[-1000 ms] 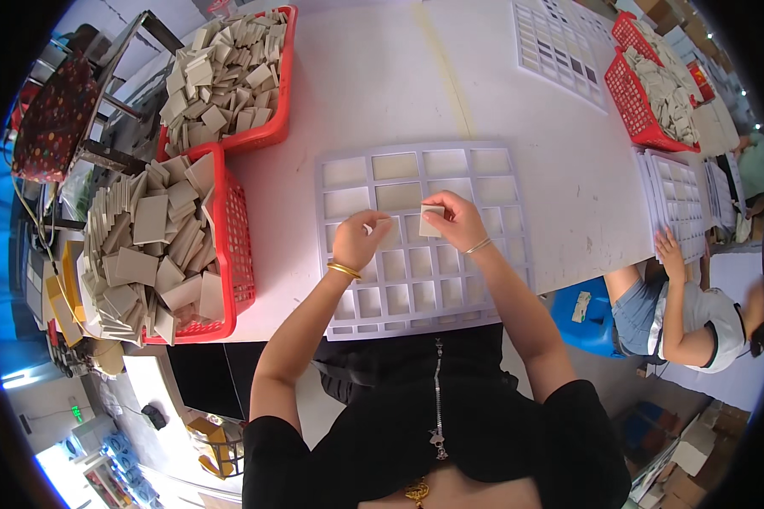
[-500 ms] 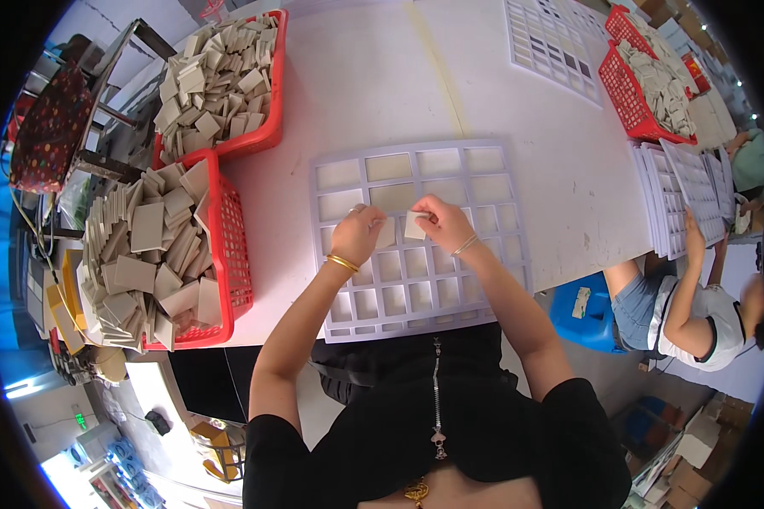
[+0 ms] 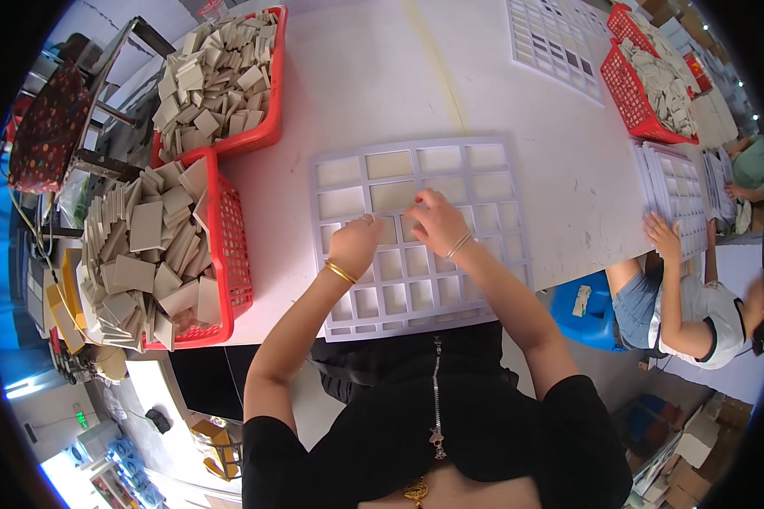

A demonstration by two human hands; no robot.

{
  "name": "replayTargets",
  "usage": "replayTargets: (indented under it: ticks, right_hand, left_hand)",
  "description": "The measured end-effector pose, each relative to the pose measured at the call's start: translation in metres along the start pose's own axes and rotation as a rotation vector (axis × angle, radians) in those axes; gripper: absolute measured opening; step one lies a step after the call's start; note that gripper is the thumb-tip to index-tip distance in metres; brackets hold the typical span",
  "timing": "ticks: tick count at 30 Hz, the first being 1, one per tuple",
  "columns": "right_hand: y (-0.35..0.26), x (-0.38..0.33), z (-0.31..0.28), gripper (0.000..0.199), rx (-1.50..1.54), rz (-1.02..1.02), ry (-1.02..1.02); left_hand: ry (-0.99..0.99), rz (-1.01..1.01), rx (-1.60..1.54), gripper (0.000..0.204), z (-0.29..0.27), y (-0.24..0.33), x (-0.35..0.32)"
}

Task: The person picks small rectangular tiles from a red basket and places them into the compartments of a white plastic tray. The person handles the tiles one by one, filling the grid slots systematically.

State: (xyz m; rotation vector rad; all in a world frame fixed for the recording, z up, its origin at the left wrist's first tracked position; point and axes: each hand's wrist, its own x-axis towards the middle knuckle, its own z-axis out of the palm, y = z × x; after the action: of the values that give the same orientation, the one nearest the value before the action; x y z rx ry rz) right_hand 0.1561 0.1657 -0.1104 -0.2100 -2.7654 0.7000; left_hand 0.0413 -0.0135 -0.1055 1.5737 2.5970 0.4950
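Observation:
A white frame tray (image 3: 450,248) divided into rectangular compartments lies in front of me, some of them filled with beige tiles (image 3: 392,195). My left hand (image 3: 354,246) rests over its left-middle part, fingers curled together; what they hold, if anything, is hidden. Beside those fingertips a small beige tile (image 3: 387,231) sits in a compartment. My right hand (image 3: 441,224) is over the compartment just right of it, fingers apart and bent down at a small tile (image 3: 409,229) that lies partly beneath the hand.
Two red baskets (image 3: 236,254) heaped with loose beige tiles (image 3: 148,225) stand at the left. A gridded tray (image 3: 552,47) lies far right, near another red basket (image 3: 628,89). At the right, a person (image 3: 683,297) touches a stack of white trays (image 3: 675,195). A blue stool (image 3: 581,314) stands below.
My right hand has lowered its small tile into a compartment and loosened its fingers. My left hand has shifted slightly down. The co-worker's hand has moved down along the tray stack.

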Motion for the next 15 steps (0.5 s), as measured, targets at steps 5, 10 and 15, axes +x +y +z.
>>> replayTargets:
  ticks: [5,10,15]
  right_hand:
    - [-0.013,-0.006,0.001,0.010,-0.186,-0.054,-0.023]
    - [-0.019,-0.010,-0.007,0.009,-0.190,-0.024,-0.058]
    - [-0.038,-0.008,-0.010,0.024,0.196,-0.007,-0.053]
  left_hand:
    - [-0.025,0.110,0.116,0.005,0.004,0.001,-0.007]
    - [-0.071,0.110,0.085,0.008,0.006,-0.005,-0.006]
    - [0.102,-0.083,-0.696,0.033,-0.006,0.013,-0.011]
